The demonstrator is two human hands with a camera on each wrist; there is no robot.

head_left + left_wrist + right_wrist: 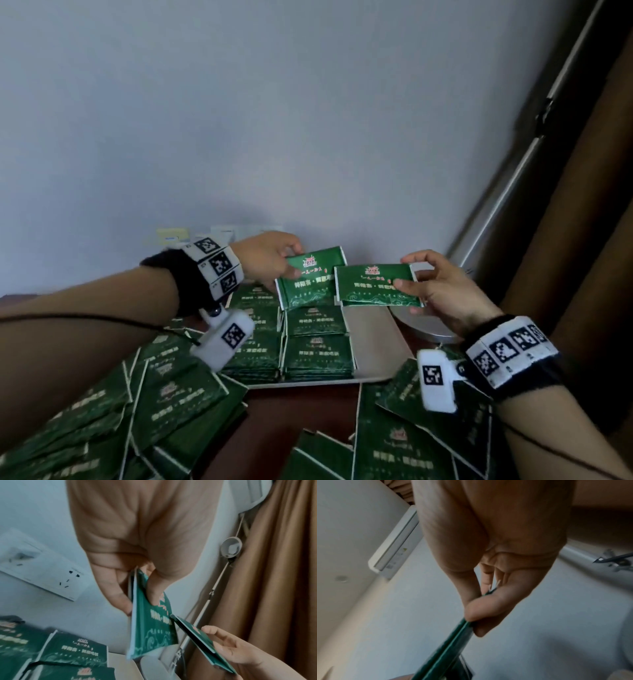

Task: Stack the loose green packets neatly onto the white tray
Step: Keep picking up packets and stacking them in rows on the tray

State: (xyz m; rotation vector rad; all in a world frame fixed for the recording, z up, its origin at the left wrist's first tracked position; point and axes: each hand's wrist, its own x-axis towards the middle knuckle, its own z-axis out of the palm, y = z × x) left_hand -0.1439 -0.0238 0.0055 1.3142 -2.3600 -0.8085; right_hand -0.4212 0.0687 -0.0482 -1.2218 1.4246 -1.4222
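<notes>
2 packets aloft | left hand pinches 1, right hand 1 (edges overlapping)

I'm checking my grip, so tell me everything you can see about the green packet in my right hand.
The packet is flat, glossy dark green with white edges, a red-and-white emblem, pale printed text and swirls. The right hand pinches its right end, thumb on the printed face. It is in the air above the white tray, printed face to the head camera, its left edge overlapping the left hand's packet.

A dark reddish-brown table carries a white tray holding stacked green packets in rows. Loose green packets lie in overlapping heaps on both near sides. A round grey lid-like object sits beside the tray.
</notes>
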